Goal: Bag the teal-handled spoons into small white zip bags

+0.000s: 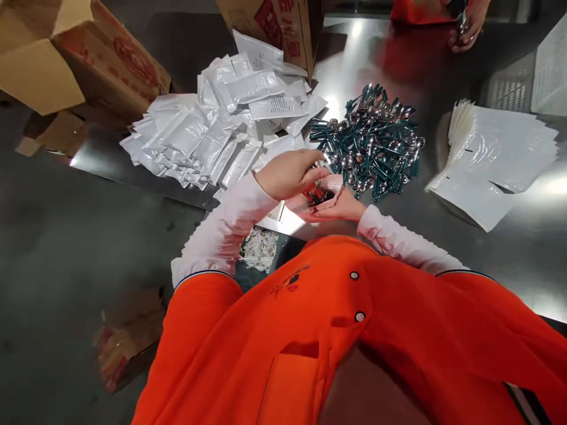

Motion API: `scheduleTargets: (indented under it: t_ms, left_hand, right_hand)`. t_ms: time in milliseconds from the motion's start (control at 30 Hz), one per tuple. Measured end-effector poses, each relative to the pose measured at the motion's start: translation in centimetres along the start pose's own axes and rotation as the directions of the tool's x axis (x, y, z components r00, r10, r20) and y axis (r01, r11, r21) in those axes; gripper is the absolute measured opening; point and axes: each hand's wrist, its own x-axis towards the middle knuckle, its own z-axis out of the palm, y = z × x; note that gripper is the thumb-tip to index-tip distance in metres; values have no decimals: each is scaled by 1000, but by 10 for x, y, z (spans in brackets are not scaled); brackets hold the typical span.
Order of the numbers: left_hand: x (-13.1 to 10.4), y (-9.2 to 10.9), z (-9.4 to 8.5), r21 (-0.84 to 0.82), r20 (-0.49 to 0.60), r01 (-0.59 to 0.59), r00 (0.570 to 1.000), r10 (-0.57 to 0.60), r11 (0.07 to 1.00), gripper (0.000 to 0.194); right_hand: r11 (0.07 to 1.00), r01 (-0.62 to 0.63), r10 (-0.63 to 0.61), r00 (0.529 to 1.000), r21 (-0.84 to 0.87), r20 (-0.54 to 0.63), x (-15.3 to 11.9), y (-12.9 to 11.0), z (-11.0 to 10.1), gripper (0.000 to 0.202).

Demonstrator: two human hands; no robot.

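My right hand (345, 205) is closed around a pale pouch (333, 184), whose mouth gapes toward me and looks dark and reddish inside. Curled over that mouth, my left hand (287, 172) has its fingers bent together; whatever they hold is hidden. Just beyond both hands lies a heap of spoons (376, 144) with shiny metal bowls and dark green handles. A big pile of filled white pouches (212, 124) spreads to the left of my left hand. To the right, flat white pouches (500, 153) lie fanned in a stack.
Open cardboard boxes (110, 65) stand at the left, and another carton (283, 23) is behind the pouches. A bin of white scraps (260, 249) sits below the table edge. Across the metal table (425, 71), another person's hand (470, 26) holds something shiny. A box (130, 336) rests on the floor.
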Motion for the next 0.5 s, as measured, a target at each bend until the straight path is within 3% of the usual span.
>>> scheduleTargets:
  t_ms: [67, 133, 200, 233, 300, 367, 500]
  left_hand:
    - [2, -6, 18, -116, 165, -110, 978, 129, 987, 46]
    - [0, -10, 42, -241, 220, -125, 959, 180, 962, 56]
    - [-4, -15, 64, -304, 289, 7, 953, 86, 953, 69]
    - [-6, -19, 73, -286, 332, 98, 943, 3, 953, 67]
    - [-9, -29, 86, -180, 377, 238, 913, -156, 954, 42]
    - [-8, -39, 95, -73, 326, 329, 900, -289, 941, 17]
    - [-7, -46, 98, -104, 80, 414, 910, -407, 904, 26]
  right_hand:
    - [999, 15, -15, 1000, 45, -4, -7, 3, 9, 44]
    - [996, 59, -54, 996, 63, -77, -14, 11, 14, 47]
    - [998, 24, -15, 992, 65, -129, -21, 24, 13, 53]
    - [998, -34, 41, 989, 56, -142, -23, 31, 10, 55]
    - [987, -156, 159, 975, 30, -157, -26, 45, -1, 55]
    - [983, -183, 181, 966, 9, -185, -27, 58, -13, 54]
    - [996, -93, 89, 963, -2, -254, -24, 73, -26, 47]
